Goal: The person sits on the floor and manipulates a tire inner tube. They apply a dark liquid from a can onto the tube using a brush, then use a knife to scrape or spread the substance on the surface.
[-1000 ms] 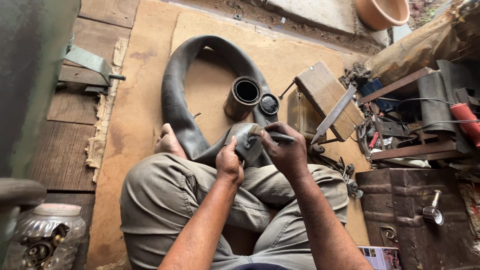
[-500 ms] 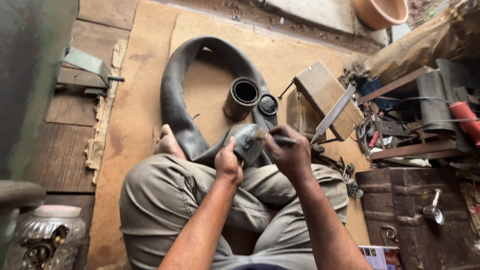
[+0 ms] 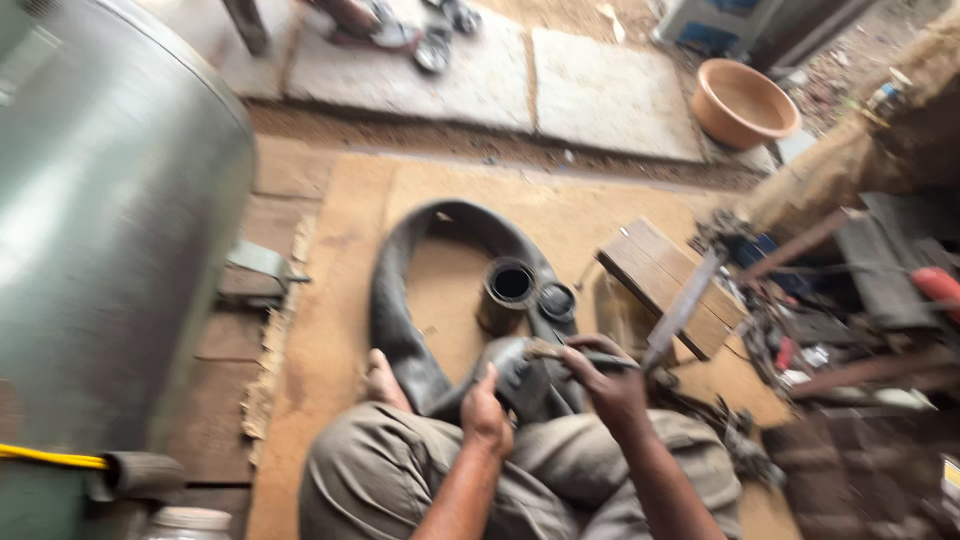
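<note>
A black rubber inner tube lies looped on the brown board in front of me, one fold draped over my knee. My left hand presses that fold down and grips it. My right hand holds a small brush with its tip on the rubber. An open dark tin can stands inside the loop, its round lid beside it. My bare foot rests against the tube.
A large grey-green metal tank fills the left. A small wooden box and a metal file sit right, beside a pile of tools. A clay-coloured bowl stands at the back, stone slabs beyond.
The view has tilted up and shifted, so the tank, slabs and bowl now show. Both hands stay on the tube fold, the brush still at the rubber.
</note>
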